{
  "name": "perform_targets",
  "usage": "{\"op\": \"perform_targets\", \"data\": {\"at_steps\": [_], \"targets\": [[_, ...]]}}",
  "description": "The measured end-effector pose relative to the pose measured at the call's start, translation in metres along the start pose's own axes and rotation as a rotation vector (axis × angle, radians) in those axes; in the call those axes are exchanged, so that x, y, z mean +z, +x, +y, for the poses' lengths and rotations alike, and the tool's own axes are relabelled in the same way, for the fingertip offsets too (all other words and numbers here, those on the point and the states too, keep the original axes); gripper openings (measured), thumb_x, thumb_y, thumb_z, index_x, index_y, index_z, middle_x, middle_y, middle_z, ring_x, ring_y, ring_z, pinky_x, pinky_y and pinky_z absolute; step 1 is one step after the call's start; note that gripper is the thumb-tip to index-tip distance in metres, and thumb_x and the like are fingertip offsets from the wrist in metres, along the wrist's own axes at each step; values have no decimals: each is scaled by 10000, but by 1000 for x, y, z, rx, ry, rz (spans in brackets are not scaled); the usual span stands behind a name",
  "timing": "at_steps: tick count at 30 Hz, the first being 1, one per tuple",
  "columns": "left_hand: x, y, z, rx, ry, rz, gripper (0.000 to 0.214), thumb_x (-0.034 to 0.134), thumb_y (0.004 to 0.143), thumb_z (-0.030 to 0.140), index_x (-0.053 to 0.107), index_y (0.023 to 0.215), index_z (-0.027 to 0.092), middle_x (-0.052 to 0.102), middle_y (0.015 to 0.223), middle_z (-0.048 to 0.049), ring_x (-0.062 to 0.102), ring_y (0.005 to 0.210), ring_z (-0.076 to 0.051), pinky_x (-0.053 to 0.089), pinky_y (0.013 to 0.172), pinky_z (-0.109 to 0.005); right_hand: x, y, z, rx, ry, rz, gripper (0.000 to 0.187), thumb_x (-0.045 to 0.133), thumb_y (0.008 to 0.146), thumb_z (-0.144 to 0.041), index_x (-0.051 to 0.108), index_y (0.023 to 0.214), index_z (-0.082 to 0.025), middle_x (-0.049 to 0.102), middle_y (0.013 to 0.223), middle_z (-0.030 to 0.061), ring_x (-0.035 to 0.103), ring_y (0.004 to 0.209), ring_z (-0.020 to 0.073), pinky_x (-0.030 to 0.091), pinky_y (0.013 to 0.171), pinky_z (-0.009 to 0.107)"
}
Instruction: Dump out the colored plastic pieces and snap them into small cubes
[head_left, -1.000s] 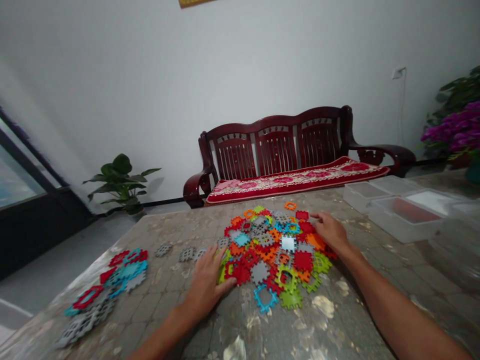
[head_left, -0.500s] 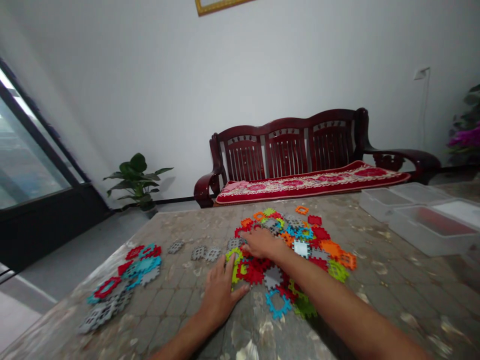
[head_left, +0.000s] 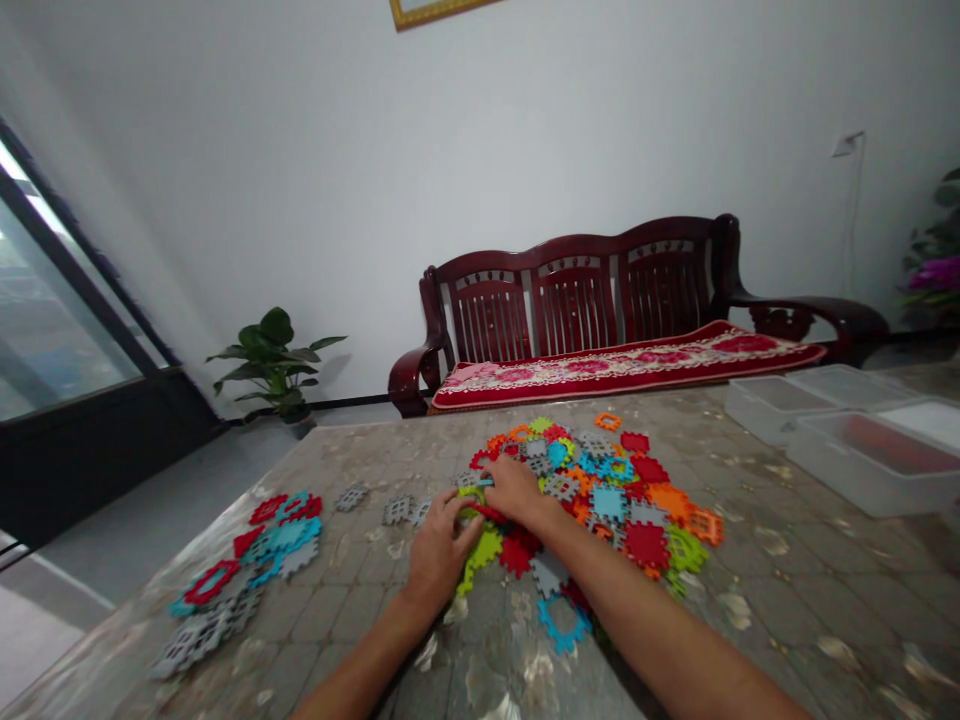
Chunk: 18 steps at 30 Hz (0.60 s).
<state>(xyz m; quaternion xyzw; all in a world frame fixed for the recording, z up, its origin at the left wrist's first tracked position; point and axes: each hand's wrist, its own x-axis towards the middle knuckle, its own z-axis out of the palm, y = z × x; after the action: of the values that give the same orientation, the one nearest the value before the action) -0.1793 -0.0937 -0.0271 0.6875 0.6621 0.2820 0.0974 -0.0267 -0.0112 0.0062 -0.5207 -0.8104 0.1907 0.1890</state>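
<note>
My left hand [head_left: 439,550] is at the near left edge of a pile of flat, toothed plastic building pieces. Its thumb and fingers are closed around the edge of a red toothed piece [head_left: 489,513], beside a yellow-green piece [head_left: 472,492]. Close by on the right, my right hand [head_left: 514,490] reaches across the pile with curled fingers. A small strip of blue [head_left: 486,482] shows at its fingertips, though what it holds is mostly hidden. Under the hands lie a yellow-green toothed piece [head_left: 484,553] and a dark red one [head_left: 517,550].
Several joined pieces in grey, blue and red [head_left: 296,535] lie at the left of the patterned table [head_left: 352,580]. Loose grey squares [head_left: 397,509] sit between them and the pile. Clear plastic boxes [head_left: 862,470] stand at the right. Beyond is a wooden bench [head_left: 562,290].
My left hand has risen from lying flat and moved forward, closing on a piece. My right hand has drawn slightly nearer, bringing both hands close together.
</note>
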Motion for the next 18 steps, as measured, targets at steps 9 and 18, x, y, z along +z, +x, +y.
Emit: {"op": "perform_targets", "data": {"at_steps": [9,18], "targets": [[23,40,22,65,-212,188,148,596,840,152,717,897,218,719,1122,-72,662,1105,-221,494,1057,-416,2,17,8,173,578,58,140,521,753,-155,576,633,-201,619,571,-24,576,571,130,413,557,207],[25,87,93,265,-303,72,287,609,848,171,728,1108,205,584,1413,-119,546,1345,-238,469,1106,-405,-67,8,72,166,776,290,192,547,744,-364,611,661,-203,600,584,-30,531,597,140,404,573,234]]}}
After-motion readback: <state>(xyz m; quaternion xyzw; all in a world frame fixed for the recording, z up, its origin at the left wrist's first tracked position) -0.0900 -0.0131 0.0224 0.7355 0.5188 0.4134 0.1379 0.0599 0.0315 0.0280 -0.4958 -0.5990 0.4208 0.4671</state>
